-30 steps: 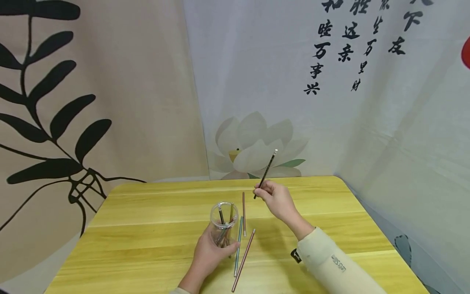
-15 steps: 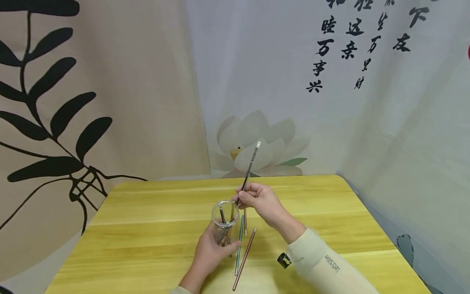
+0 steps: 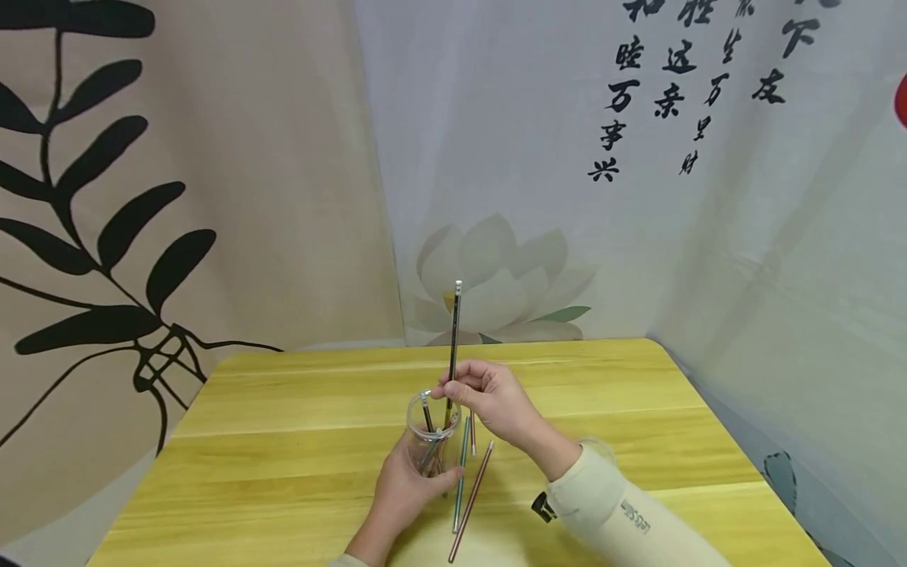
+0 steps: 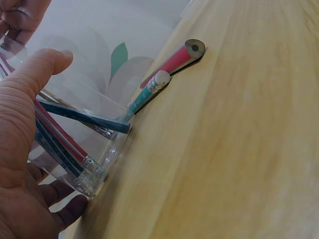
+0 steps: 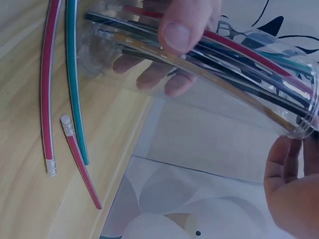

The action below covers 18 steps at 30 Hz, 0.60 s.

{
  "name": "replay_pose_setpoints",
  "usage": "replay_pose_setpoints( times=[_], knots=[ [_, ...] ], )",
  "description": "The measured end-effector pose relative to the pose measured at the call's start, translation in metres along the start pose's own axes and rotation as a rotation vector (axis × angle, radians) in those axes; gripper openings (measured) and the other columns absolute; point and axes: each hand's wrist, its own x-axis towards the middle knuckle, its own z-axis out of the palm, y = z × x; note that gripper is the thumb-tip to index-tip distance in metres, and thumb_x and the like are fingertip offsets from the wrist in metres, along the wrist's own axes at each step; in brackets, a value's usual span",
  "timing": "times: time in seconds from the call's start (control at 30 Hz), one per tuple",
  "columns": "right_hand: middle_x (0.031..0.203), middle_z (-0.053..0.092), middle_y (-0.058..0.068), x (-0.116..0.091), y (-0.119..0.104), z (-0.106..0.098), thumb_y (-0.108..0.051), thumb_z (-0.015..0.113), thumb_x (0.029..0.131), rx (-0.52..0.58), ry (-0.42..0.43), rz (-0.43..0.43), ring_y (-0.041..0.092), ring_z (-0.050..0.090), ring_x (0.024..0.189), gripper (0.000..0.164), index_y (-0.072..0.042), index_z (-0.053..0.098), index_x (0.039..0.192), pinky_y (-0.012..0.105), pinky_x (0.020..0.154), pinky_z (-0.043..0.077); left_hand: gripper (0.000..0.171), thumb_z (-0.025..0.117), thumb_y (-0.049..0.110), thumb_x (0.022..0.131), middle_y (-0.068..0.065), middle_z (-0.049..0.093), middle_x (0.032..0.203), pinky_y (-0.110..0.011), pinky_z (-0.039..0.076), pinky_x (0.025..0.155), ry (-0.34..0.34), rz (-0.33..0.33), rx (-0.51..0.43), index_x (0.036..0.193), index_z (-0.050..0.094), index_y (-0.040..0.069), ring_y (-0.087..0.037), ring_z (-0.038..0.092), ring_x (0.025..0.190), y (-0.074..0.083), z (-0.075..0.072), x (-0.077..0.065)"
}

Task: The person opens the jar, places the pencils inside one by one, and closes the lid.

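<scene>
My left hand (image 3: 404,484) grips a clear plastic cup (image 3: 434,436) standing on the table, thumb on its near right side. Several pencils lean inside it; the right wrist view shows a yellowish pencil (image 5: 214,79) among red and dark ones. Above the mouth, my right hand (image 3: 489,398) pinches a black pencil (image 3: 455,323) with thumb and fingers. It stands nearly upright, white eraser end up, its lower part overlapping the opening. In the right wrist view that hand (image 5: 291,199) is right at the rim. The left wrist view has pencil ends down at the cup's base (image 4: 112,154).
On the wooden table (image 3: 298,457), just right of the cup, lie a teal pencil (image 3: 459,488), a red pencil (image 3: 471,504) nearer the front edge and another red pencil (image 3: 473,437) farther back. A printed cloth (image 3: 298,197) hangs behind the table.
My right hand has moved left with the black pencil, from right of the cup to over its mouth. The pencil has turned from slanted to nearly upright. The left hand and cup stay put.
</scene>
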Motion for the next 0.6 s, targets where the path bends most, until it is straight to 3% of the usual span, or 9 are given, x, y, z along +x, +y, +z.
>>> replay_pose_setpoints(
  times=[0.13, 0.33, 0.47, 0.6],
  knots=[
    [0.113, 0.08, 0.022, -0.001, -0.001, 0.002, -0.017, 0.067, 0.107, -0.054, -0.001, -0.025, 0.009, 0.076, 0.109, 0.02, -0.001, 0.071, 0.116, 0.025, 0.102, 0.059, 0.08, 0.096, 0.036, 0.079, -0.001, 0.071, 0.142, -0.062, 0.05, 0.115, -0.006, 0.002, 0.001, 0.147, 0.055, 0.023, -0.032, 0.065, 0.136, 0.0, 0.0, 0.0],
    [0.11, 0.08, 0.019, -0.002, -0.009, -0.003, -0.018, 0.066, 0.107, -0.093, 0.053, -0.046, 0.01, 0.076, 0.102, 0.019, -0.005, 0.073, 0.118, 0.03, 0.094, 0.063, 0.079, 0.096, 0.036, 0.08, -0.002, 0.073, 0.138, -0.062, 0.051, 0.113, 0.001, 0.011, 0.024, 0.146, 0.056, 0.018, -0.03, 0.067, 0.132, 0.0, -0.001, 0.0],
    [0.106, 0.08, 0.018, -0.005, -0.017, -0.016, -0.019, 0.064, 0.108, -0.154, 0.111, -0.079, 0.01, 0.074, 0.093, 0.023, -0.006, 0.075, 0.123, 0.036, 0.085, 0.065, 0.077, 0.096, 0.036, 0.08, -0.003, 0.075, 0.135, -0.061, 0.053, 0.11, 0.007, 0.003, 0.041, 0.144, 0.058, 0.018, -0.029, 0.068, 0.129, -0.001, 0.0, 0.0],
    [0.1, 0.08, 0.008, -0.012, -0.024, -0.039, -0.018, 0.069, 0.105, -0.219, 0.134, -0.098, 0.008, 0.072, 0.089, 0.023, -0.005, 0.077, 0.123, 0.03, 0.081, 0.063, 0.075, 0.096, 0.036, 0.08, -0.002, 0.076, 0.132, -0.061, 0.054, 0.108, 0.008, -0.013, 0.05, 0.143, 0.059, 0.02, -0.027, 0.07, 0.125, -0.001, 0.0, 0.0]
  ],
)
